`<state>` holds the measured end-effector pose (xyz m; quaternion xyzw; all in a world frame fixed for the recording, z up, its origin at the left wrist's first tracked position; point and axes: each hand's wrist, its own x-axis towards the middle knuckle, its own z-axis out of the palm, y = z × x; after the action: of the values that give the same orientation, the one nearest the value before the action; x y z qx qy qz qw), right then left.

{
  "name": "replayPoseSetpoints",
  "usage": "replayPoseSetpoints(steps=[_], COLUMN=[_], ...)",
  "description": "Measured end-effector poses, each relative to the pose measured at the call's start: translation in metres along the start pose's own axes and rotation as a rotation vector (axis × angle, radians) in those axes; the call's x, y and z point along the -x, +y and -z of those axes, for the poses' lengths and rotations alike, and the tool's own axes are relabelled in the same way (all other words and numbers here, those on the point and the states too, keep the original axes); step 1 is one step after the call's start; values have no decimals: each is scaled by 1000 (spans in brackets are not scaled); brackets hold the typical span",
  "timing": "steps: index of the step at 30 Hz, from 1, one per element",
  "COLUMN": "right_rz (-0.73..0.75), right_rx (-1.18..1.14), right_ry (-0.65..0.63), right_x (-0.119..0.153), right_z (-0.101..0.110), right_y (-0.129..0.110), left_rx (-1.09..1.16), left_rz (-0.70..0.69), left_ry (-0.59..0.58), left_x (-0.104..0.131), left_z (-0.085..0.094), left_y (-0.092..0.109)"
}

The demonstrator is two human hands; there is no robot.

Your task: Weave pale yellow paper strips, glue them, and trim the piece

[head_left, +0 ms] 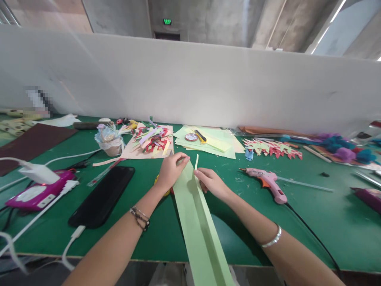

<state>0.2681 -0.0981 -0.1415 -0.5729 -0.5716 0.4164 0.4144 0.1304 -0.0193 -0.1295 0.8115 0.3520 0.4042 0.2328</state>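
A long light green paper sheet [193,222] runs from the table's middle down past its front edge, with one long side folded up along the right. My left hand [172,171] is closed, thumb and forefinger pinching the sheet's far left corner. My right hand [212,183] is closed on the folded right edge near the far end. From its fingers a narrow pale strip [197,161] sticks up; whether it is joined to the sheet I cannot tell. Something yellow lies partly hidden behind my left wrist.
On the green table are a pink glue gun [266,183], a black phone [102,196] charging, and a purple power strip [41,190]. Farther back are paper scraps [154,139], a yellow cutter [201,136] on green sheets, a small wrapped pot [111,143] and zigzag-cut paper [274,147]. A white partition [190,83] stands behind.
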Motion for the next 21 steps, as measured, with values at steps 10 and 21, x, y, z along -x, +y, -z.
replayPoseSetpoints(steps=[10, 21], right_rz=[-40, 28], right_rx=[64, -8], right_ry=[180, 441], right_x=[-7, -7], right_z=[13, 15], right_y=[6, 7], left_rx=[557, 826], left_rz=[372, 705], left_ry=[-1, -305], left_x=[-6, 9], left_z=[1, -20], left_y=[-3, 10])
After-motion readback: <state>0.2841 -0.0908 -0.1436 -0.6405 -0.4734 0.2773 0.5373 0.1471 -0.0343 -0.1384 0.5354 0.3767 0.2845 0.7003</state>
